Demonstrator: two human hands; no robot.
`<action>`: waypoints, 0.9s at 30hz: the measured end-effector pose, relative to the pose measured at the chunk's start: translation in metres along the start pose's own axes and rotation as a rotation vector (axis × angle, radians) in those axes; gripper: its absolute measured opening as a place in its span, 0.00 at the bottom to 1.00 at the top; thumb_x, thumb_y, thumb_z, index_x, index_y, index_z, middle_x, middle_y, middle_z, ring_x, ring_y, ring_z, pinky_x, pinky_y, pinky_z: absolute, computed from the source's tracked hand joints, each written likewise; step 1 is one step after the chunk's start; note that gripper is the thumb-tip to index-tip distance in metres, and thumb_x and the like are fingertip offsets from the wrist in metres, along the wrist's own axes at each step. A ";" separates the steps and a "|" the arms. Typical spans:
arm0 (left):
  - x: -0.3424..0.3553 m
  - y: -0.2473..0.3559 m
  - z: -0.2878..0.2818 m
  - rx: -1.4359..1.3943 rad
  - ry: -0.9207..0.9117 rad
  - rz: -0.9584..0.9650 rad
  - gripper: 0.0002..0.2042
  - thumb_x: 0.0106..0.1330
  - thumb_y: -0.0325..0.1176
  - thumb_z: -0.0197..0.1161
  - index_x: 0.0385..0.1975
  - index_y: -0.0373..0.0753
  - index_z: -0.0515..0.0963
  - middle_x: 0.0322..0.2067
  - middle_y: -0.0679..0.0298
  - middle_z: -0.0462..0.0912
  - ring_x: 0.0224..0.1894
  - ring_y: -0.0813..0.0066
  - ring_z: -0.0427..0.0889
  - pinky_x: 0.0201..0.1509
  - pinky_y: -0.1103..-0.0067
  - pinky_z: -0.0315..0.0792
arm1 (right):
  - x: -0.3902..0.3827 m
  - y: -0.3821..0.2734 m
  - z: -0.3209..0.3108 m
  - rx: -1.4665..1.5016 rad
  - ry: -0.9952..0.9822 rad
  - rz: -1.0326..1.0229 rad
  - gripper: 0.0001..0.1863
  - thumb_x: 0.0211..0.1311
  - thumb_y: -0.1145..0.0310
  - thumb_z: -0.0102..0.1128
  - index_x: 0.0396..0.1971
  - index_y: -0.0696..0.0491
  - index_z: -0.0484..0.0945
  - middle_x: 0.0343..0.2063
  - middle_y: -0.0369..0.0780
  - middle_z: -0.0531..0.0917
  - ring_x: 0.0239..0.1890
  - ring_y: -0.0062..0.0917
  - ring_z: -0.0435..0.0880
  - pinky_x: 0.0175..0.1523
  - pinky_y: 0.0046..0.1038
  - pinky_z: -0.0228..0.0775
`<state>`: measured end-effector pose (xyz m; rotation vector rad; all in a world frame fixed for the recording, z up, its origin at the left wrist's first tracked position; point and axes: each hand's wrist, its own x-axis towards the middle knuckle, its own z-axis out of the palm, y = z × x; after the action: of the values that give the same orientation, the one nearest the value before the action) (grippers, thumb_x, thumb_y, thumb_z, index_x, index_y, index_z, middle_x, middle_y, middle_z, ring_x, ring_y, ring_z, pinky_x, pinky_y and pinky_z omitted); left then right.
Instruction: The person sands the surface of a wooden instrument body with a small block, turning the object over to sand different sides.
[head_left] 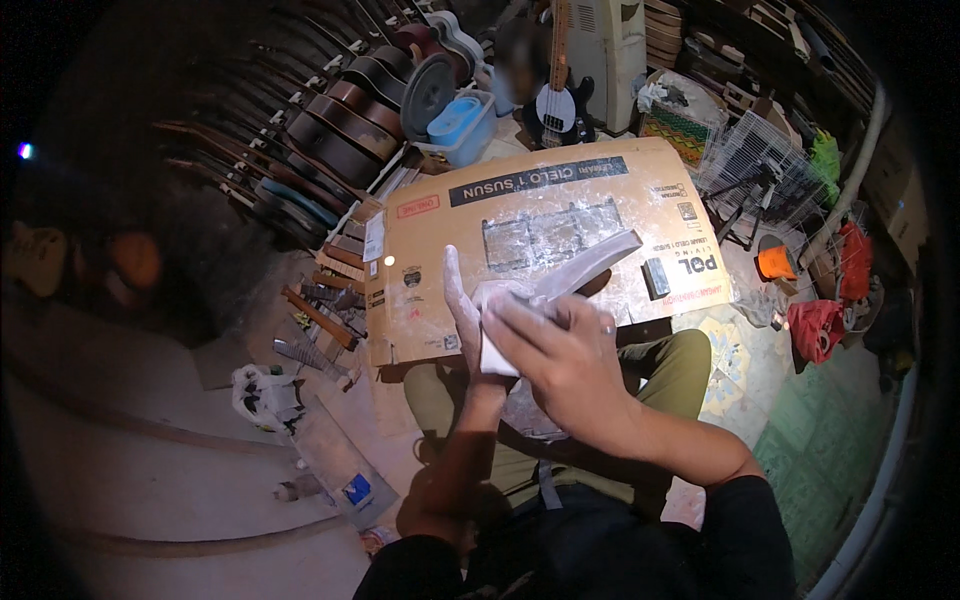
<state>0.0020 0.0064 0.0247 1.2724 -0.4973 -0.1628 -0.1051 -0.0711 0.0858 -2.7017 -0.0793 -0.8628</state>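
Observation:
A pale, dust-coated curved piece (595,268) is held over the cardboard, its narrow end pointing to the far right and a white part showing below my fingers. My left hand (465,318) supports it from the left, powdered white, with one digit stretched up and the others hidden. Over its middle, my right hand (550,345) presses down with bent, closed fingers. Whatever lies under those fingers is blurred and mostly covered. A small dark block (655,278) rests on the dusty cardboard sheet (420,240), right of the piece.
Many guitars (350,120) stand in rows at far left; a black-and-white electric guitar (555,110) is behind the cardboard. A clear tub (470,130) holds blue containers. Wood offcuts (325,315) and a plastic bag (265,395) lie left; a wire cage (755,155) and red bag (817,330) right.

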 end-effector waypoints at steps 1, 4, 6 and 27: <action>0.004 0.015 0.004 -0.092 0.018 -0.077 0.38 0.73 0.30 0.59 0.78 0.47 0.44 0.52 0.53 0.74 0.46 0.70 0.79 0.56 0.71 0.78 | -0.003 -0.003 -0.001 0.002 0.004 -0.007 0.25 0.55 0.68 0.59 0.56 0.51 0.81 0.59 0.33 0.79 0.49 0.35 0.72 0.49 0.36 0.63; 0.000 0.011 0.006 -0.026 0.027 -0.008 0.41 0.72 0.32 0.61 0.78 0.46 0.41 0.58 0.51 0.72 0.53 0.65 0.78 0.65 0.65 0.72 | 0.005 -0.004 -0.005 0.030 0.010 0.038 0.27 0.52 0.74 0.60 0.56 0.46 0.82 0.60 0.31 0.80 0.45 0.33 0.72 0.51 0.35 0.63; -0.007 -0.002 0.004 0.216 0.048 0.131 0.43 0.71 0.34 0.63 0.78 0.44 0.39 0.61 0.50 0.71 0.57 0.62 0.77 0.70 0.63 0.68 | 0.005 0.001 0.001 0.034 0.000 0.048 0.27 0.53 0.74 0.59 0.56 0.47 0.82 0.60 0.31 0.80 0.45 0.33 0.72 0.51 0.35 0.63; 0.023 -0.018 -0.015 -0.145 0.040 0.111 0.17 0.75 0.46 0.48 0.43 0.36 0.71 0.29 0.56 0.75 0.38 0.60 0.78 0.52 0.64 0.73 | -0.136 0.041 0.000 0.542 0.023 0.720 0.33 0.43 0.88 0.48 0.53 0.55 0.82 0.51 0.45 0.82 0.51 0.42 0.74 0.62 0.34 0.66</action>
<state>0.0313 0.0049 0.0107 1.1014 -0.5113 -0.0781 -0.2101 -0.1051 -0.0031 -1.9784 0.5481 -0.5372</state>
